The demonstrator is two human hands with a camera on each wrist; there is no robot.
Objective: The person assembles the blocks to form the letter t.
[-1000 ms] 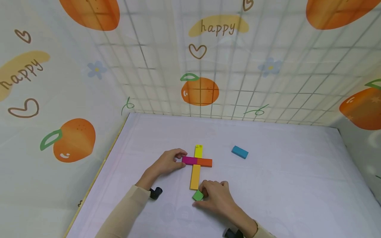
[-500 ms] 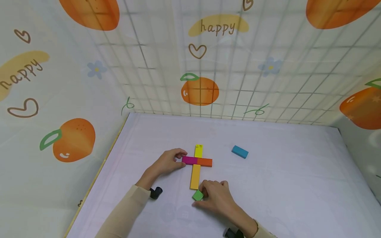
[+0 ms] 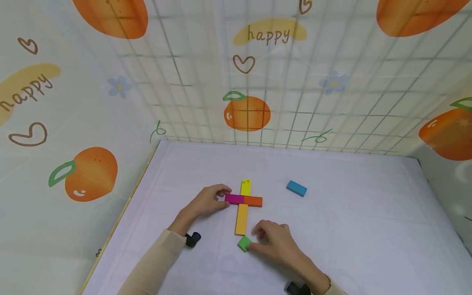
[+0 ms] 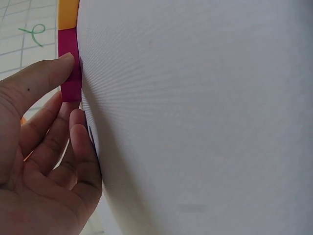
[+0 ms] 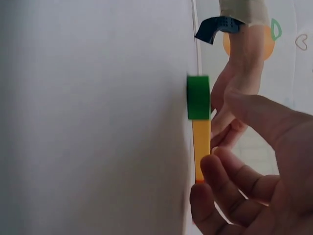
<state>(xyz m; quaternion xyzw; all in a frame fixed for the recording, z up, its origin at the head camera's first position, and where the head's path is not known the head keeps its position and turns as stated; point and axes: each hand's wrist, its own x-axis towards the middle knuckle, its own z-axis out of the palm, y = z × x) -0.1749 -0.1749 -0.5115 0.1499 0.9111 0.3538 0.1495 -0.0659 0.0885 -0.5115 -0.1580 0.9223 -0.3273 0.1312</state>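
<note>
My left hand (image 3: 208, 200) pinches the outer end of the magenta block (image 3: 234, 199) between thumb and fingers, the thumb lying on its side in the left wrist view. End to end with it lies an orange block (image 3: 253, 201). A bright yellow block (image 3: 245, 187) stands behind this row and an amber block (image 3: 241, 219) runs forward from it, making a cross. A small green block (image 3: 244, 243) sits turned cornerwise at the amber block's front end. Around its right side my right hand (image 3: 278, 246) is spread, fingers off the block, thumb tip beside it; contact is unclear.
A blue block (image 3: 296, 188) lies apart, right of the cross, on the white tabletop (image 3: 361, 221). Fabric walls printed with oranges (image 3: 247, 113) enclose the back and sides. Black wrist devices (image 3: 193, 239) show below both hands.
My right hand has loosened from the green block; its fingers have lifted away and the hand has shifted slightly right. The left hand and the other blocks stay put.
</note>
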